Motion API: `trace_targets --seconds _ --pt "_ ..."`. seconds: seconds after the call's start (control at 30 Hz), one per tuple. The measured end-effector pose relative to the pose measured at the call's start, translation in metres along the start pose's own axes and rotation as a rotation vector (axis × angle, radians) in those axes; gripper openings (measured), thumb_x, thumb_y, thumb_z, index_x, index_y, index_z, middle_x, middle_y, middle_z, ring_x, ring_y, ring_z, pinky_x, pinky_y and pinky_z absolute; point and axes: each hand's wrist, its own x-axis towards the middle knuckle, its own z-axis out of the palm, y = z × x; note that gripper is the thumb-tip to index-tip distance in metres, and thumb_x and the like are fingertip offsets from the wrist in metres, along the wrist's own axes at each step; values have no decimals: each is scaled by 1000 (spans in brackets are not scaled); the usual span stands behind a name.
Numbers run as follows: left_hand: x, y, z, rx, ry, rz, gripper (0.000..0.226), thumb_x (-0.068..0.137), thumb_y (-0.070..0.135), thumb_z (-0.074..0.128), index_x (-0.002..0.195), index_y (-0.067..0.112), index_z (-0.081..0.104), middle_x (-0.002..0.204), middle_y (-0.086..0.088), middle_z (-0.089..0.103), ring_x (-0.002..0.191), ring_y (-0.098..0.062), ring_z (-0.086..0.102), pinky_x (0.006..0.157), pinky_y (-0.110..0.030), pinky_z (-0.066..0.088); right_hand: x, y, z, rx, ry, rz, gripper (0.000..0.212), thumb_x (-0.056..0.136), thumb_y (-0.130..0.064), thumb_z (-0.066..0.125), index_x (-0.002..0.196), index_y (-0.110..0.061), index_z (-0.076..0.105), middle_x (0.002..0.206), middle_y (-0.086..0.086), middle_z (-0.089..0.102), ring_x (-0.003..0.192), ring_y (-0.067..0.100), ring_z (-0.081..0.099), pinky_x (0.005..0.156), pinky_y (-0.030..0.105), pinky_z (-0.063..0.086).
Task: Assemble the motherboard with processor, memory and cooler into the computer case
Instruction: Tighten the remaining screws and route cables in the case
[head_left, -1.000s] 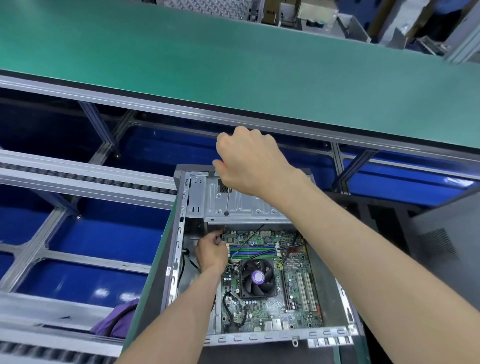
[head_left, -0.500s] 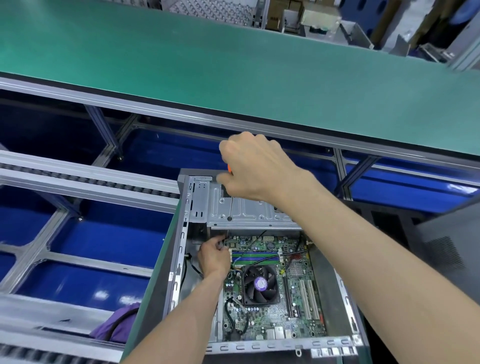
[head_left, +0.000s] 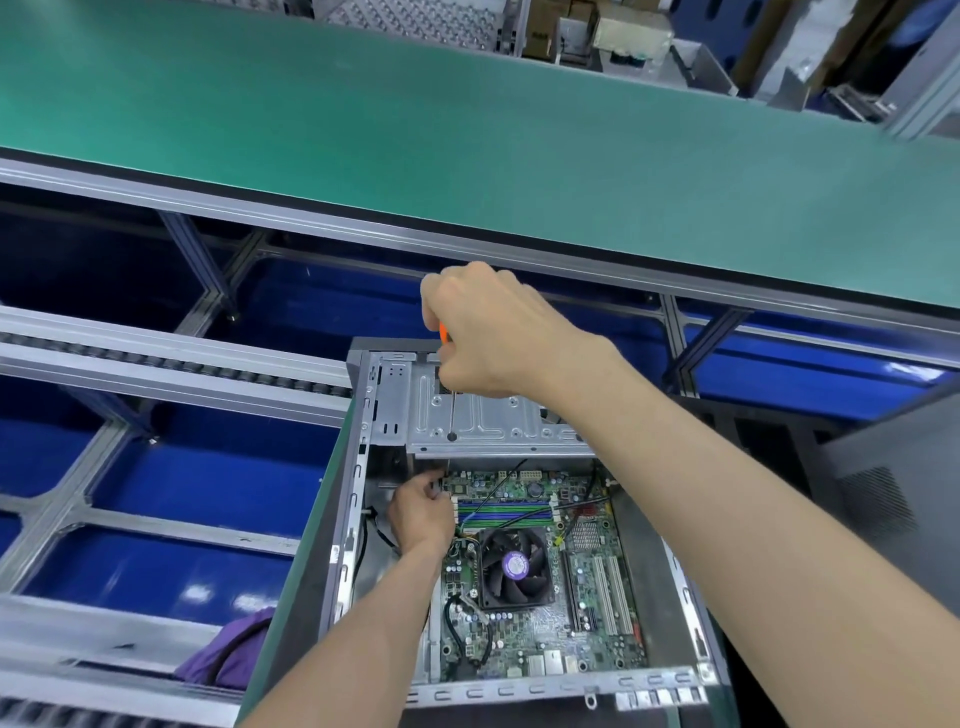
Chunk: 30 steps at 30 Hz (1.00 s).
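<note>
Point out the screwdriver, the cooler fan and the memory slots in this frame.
screwdriver (head_left: 453, 410): head view, on the thin metal shaft below the right hand's grip.
cooler fan (head_left: 515, 564): head view, on the purple hub sticker at its middle.
memory slots (head_left: 504, 512): head view, on the green and blue strips above the fan.

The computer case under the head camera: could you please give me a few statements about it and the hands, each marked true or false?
1. The right hand grips a screwdriver with an orange handle. True.
2. The left hand rests on the green belt. False: it is inside the computer case, at the motherboard's far left corner.
3. The cooler fan sits on the motherboard. True.
4. The motherboard lies outside the case. False: it lies inside it.
5. The screwdriver shaft points down into the case. True.
</note>
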Motion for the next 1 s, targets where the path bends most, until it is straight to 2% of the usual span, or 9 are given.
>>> trace_targets --seconds 0.13,0.23,0.3,0.5,0.6,0.7,0.77,0.9,1.0 --pt "0 0 0 -25 5 -5 41 89 -4 61 119 21 71 79 15 63 72 -6 63 88 -33 58 0 -1 3 -183 105 68 42 94 -29 55 66 -17 26 68 -1 26 59 26 31 54 34 21" --pt "0 -2 1 -68 14 -11 39 89 -3 65 118 22 72 78 16 64 72 0 60 85 -20 49 -2 3 -2 -81 26 31 14 80 -25 60 79 -15 49 83 4 47 64 27 44 52 31 24" --pt "0 -2 1 -86 23 -19 38 88 -3 66 116 21 73 80 15 65 72 0 60 84 -18 47 -2 1 -3 2 -32 8 23 75 -19 60 96 -12 57 98 5 52 77 30 52 56 32 32" --pt "2 -3 1 -80 25 -16 38 86 -5 68 114 20 74 86 8 69 80 -10 65 93 -31 54 -5 -1 2 -183 116 88 42 94 -26 54 66 -17 24 68 -1 26 54 21 26 51 31 13" --pt "2 -3 1 -88 28 -23 34 87 -3 67 112 20 74 82 10 67 81 -13 65 92 -34 55 -6 3 -1 -93 41 54 16 82 -26 60 78 -16 47 81 2 44 64 26 44 51 30 19" --pt "3 -4 2 -87 29 -35 32 88 -1 67 110 21 75 79 11 66 83 -17 66 92 -39 56 -6 5 -4 69 -64 41 27 74 -16 59 102 -16 57 103 2 53 84 30 52 60 33 32" --pt "3 -5 3 -78 29 -37 31 88 -1 68 109 21 74 79 12 65 83 -17 66 92 -40 57 -5 2 -3 34 -21 63 12 79 -16 59 90 -15 53 92 4 50 78 31 49 61 35 31" --pt "4 -5 3 -73 27 -31 32 87 1 68 110 23 74 78 14 65 84 -16 66 94 -39 55 -4 -3 1 -168 91 81 39 95 -28 54 69 -18 28 69 -2 24 66 29 38 61 37 26" --pt "4 -5 2 -77 17 -34 34 87 1 68 111 24 74 80 13 67 84 -16 66 94 -41 55 -3 -1 -2 -101 27 17 17 83 -25 59 81 -17 45 78 1 39 71 29 47 55 33 26"
